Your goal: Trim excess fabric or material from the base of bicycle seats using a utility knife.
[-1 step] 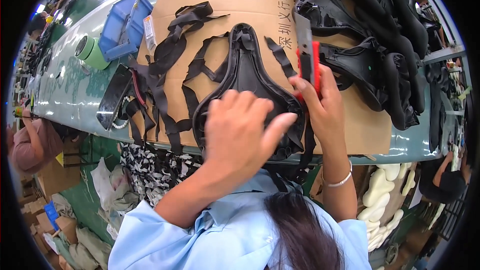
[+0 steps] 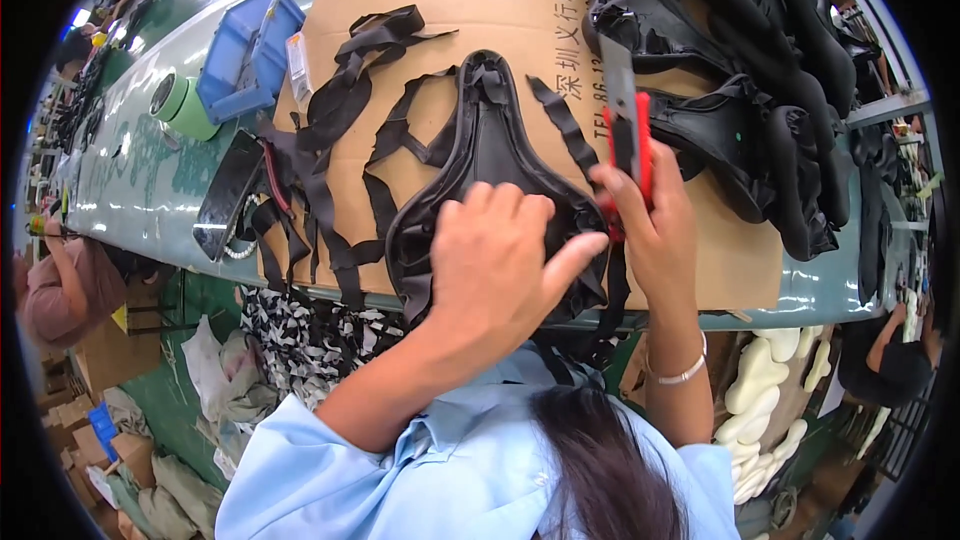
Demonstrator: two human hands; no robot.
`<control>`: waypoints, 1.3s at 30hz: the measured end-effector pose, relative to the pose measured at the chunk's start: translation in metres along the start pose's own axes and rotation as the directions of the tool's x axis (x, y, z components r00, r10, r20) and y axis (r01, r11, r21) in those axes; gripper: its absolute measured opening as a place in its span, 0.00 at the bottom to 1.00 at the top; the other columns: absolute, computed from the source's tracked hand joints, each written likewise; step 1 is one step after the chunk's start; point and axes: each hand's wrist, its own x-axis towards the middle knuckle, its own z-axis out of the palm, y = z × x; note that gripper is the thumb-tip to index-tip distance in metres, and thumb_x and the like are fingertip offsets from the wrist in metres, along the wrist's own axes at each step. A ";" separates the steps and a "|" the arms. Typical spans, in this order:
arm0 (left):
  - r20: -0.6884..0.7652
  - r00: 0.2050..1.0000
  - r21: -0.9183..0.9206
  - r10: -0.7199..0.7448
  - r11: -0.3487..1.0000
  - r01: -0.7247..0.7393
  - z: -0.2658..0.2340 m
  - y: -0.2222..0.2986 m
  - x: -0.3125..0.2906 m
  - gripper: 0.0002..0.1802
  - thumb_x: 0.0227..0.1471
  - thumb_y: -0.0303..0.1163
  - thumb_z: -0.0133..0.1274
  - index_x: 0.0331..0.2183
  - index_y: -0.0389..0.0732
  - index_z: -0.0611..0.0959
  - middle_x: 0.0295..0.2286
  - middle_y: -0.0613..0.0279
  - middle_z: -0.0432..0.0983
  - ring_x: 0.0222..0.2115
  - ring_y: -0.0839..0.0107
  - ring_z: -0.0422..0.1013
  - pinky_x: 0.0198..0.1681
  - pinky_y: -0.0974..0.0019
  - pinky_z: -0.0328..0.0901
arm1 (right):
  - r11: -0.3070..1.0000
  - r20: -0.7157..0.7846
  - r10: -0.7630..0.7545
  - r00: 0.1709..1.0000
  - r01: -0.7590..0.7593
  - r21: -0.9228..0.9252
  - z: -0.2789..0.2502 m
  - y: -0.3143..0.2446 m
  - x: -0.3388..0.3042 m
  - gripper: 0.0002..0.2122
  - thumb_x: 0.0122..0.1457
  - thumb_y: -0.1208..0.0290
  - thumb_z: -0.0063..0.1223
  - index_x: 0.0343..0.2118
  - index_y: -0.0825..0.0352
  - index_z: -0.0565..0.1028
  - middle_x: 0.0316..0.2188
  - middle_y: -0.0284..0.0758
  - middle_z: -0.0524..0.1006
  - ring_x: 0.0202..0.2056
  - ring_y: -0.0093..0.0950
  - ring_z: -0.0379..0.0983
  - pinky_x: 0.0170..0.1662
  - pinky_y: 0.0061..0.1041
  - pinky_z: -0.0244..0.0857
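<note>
A black bicycle saddle point(image 2: 487, 140) lies underside up on the cardboard, its narrow nose pointing away from me. Across its wide rear part rests my left hand point(image 2: 492, 255), back up, with the thumb stretched out to the right and the fingertips over the hollow. That hand covers much of the saddle's middle. In my right hand point(image 2: 655, 220) is a red utility knife point(image 2: 643, 150), held upright just right of the saddle. Its long metal blade is out and points away from me, apart from the saddle.
Black fabric strips point(image 2: 330, 120) lie left of the saddle, and one cut strip point(image 2: 562, 120) to its right. More black saddles point(image 2: 720, 130) are heaped at the right. A blue bin point(image 2: 245, 55) and a green container point(image 2: 182, 105) stand at the left. Cardboard point(image 2: 420, 30) covers the table.
The knife and my right hand have shifted slightly right and toward me. My left hand has moved a little to the right over the saddle.
</note>
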 end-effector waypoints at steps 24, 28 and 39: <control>0.059 0.937 -0.934 -0.344 0.313 0.174 0.024 -0.009 -0.007 0.10 0.49 0.25 0.52 0.19 0.37 0.72 0.17 0.70 0.60 0.24 0.77 0.58 0.32 0.71 0.54 | 0.782 0.030 -0.070 0.997 0.074 -0.619 -0.026 -0.013 -0.139 0.29 0.52 0.78 0.57 0.59 0.57 0.67 0.14 0.35 0.61 0.14 0.33 0.62 0.20 0.34 0.58; 0.437 0.800 -0.886 -0.411 -0.047 0.461 -0.002 0.007 -0.001 0.09 0.53 0.28 0.52 0.23 0.37 0.73 0.19 0.71 0.62 0.26 0.79 0.58 0.32 0.72 0.54 | 0.608 0.112 -0.080 0.990 0.138 -0.782 -0.041 -0.016 -0.102 0.24 0.54 0.78 0.54 0.56 0.57 0.70 0.21 0.40 0.71 0.17 0.33 0.66 0.23 0.29 0.61; 0.458 0.872 -0.820 0.174 0.461 0.338 0.011 -0.042 0.128 0.13 0.63 0.37 0.41 0.28 0.41 0.69 0.22 0.70 0.65 0.22 0.82 0.60 0.24 0.79 0.56 | 0.949 0.166 0.098 0.981 -0.041 -0.314 -0.034 0.011 -0.026 0.24 0.57 0.76 0.52 0.58 0.55 0.67 0.40 0.43 0.78 0.21 0.29 0.71 0.29 0.24 0.66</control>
